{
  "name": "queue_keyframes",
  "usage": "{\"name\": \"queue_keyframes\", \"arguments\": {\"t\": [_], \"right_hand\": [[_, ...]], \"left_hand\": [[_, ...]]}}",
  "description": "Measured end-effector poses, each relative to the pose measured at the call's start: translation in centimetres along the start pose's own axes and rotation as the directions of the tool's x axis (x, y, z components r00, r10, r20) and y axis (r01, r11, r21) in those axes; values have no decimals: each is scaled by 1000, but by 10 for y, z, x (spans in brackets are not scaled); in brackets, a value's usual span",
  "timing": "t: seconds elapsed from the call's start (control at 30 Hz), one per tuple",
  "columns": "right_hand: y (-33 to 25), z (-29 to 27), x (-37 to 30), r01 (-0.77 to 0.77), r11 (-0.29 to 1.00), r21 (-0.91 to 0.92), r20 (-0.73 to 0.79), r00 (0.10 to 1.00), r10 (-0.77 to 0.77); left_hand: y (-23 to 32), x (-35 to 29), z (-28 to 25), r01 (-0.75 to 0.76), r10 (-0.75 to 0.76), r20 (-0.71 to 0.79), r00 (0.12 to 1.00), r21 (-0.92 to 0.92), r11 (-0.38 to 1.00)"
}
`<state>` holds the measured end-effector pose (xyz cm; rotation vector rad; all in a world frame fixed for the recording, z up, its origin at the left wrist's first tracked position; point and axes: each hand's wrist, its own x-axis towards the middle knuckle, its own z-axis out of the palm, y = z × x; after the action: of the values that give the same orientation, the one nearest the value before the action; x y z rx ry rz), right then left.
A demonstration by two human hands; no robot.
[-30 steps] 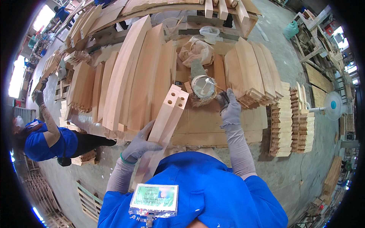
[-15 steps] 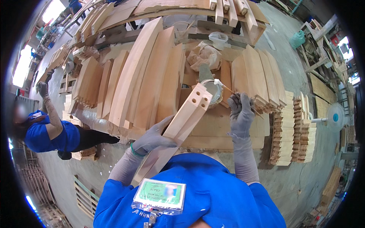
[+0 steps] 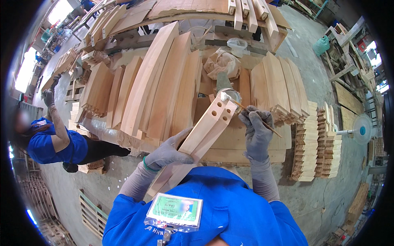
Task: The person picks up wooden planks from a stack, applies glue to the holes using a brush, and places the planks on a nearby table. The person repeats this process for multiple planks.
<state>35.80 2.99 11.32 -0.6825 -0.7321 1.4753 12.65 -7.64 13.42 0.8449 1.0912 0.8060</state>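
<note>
Left hand (image 3: pixel 170 151), gloved in grey: wrapped round a pale wooden post (image 3: pixel 205 133), thumb on its upper side. Post lies slantwise before the wearer's body, lower end near and left, drilled end face far and right. Four round holes visible in that face.

Right hand (image 3: pixel 258 127), also gloved: fingers curled, pinching a thin wooden stick (image 3: pixel 239 105). White substance (image 3: pixel 224 96) on the stick's tip, at the far edge of the post's drilled end; cannot tell whether the tip touches the wood.

Round container (image 3: pixel 234 95) just beyond the post's end, partly hidden by it. Beneath, a cardboard-covered desk (image 3: pixel 230 154). Long boards (image 3: pixel 164 82) stand in a row to the left; shorter stack (image 3: pixel 279 82) to the right. Crumpled beige bag (image 3: pixel 222 64) far side, clear plastic tub (image 3: pixel 237 46) beyond. Co-worker in blue (image 3: pixel 61 141) well apart, left. Fan (image 3: pixel 361 129) far right.
</note>
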Motion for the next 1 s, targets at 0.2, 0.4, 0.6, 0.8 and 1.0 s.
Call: {"name": "queue_keyframes", "arguments": {"t": [0.2, 0.4, 0.6, 0.8, 1.0], "right_hand": [[2, -4, -3, -16, 998, 69, 71, 997, 11], [-4, -1, -15, -83, 983, 165, 131, 989, 62], [-1, 0, -6, -17, 993, 116, 30, 999, 13], [-2, 8, -24, -59, 983, 172, 112, 993, 40], [-5, 11, -36, -121, 981, 155, 121, 987, 103]], "left_hand": [[0, -1, 3, -20, 20, -2, 1000, 11, 1000], [-1, -1, 3, -24, 25, -10, 1000, 19, 1000], [2, -1, 5, -20, 20, -1, 1000, 42, 999], [-7, 3, -2, -19, 21, -17, 1000, 104, 994], [-6, 5, -2, 7, -6, -25, 1000, 36, 999]]}}
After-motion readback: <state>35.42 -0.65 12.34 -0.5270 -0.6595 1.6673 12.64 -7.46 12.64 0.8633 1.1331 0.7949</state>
